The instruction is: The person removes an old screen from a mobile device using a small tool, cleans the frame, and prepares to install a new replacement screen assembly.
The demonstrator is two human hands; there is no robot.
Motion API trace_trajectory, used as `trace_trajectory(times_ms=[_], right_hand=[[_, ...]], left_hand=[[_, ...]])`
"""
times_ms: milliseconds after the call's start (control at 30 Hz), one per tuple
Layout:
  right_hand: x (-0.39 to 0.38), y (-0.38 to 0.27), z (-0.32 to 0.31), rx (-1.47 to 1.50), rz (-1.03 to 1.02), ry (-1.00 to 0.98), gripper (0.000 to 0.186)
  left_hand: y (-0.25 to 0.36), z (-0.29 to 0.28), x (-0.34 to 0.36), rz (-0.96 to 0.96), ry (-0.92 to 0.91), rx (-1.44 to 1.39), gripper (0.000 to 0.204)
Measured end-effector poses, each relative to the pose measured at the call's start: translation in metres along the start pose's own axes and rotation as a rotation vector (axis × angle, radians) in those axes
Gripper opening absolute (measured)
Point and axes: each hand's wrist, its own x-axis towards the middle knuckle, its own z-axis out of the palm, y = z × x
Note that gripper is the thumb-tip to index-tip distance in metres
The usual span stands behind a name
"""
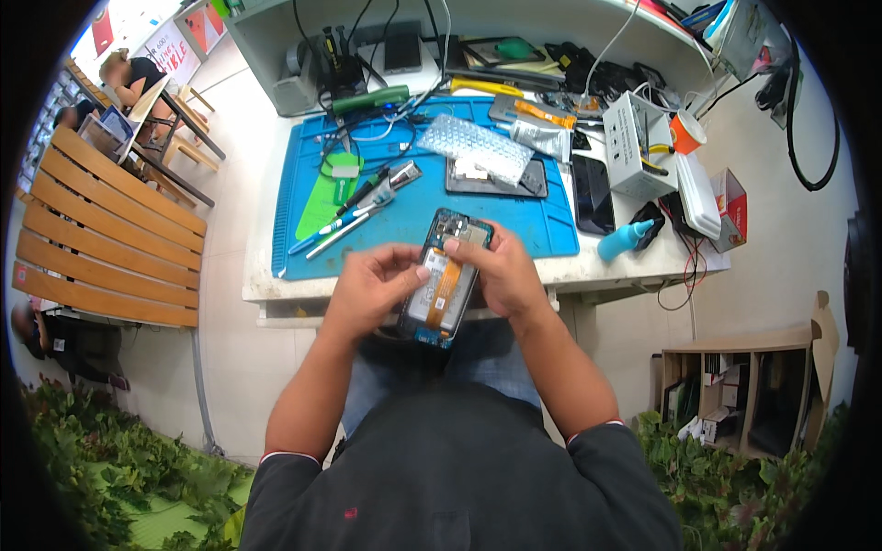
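Observation:
An opened smartphone [439, 292], its back off, is held between my two hands at the table's front edge. Its battery and an orange flex cable show. My left hand [375, 286] grips the phone's left side, the thumb lying over the battery. On the other side my right hand [503, 274] wraps round the upper right edge, its thumb pressed on the upper part near the board. The fingers behind the phone are hidden. Just beyond lies a blue repair mat [404, 241] with a toothbrush [323, 231] and metal tweezers [342, 235].
Bubble wrap [476, 147] lies over a phone frame [496, 179]. A dark phone [593, 195], a blue bottle [625, 239] and a white box [638, 142] stand at the right. A green card [322, 202] is on the mat. A wooden bench [110, 239] stands left; people sit beyond.

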Motion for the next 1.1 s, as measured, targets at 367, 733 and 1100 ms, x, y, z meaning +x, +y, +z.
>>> trace_trajectory(times_ms=[367, 733, 1100], right_hand=[[-0.015, -0.001, 0.002, 0.1, 0.228, -0.071, 0.037], [-0.002, 0.005, -0.001, 0.11, 0.118, 0.011, 0.022], [-0.012, -0.017, 0.003, 0.087, 0.257, -0.032, 0.029]], left_hand=[[0.008, -0.001, 0.008, -0.036, 0.067, -0.048, 0.033], [0.006, 0.0, 0.004, 0.013, -0.05, -0.062, 0.03], [0.01, -0.006, 0.004, 0.06, -0.071, -0.043, 0.03]])
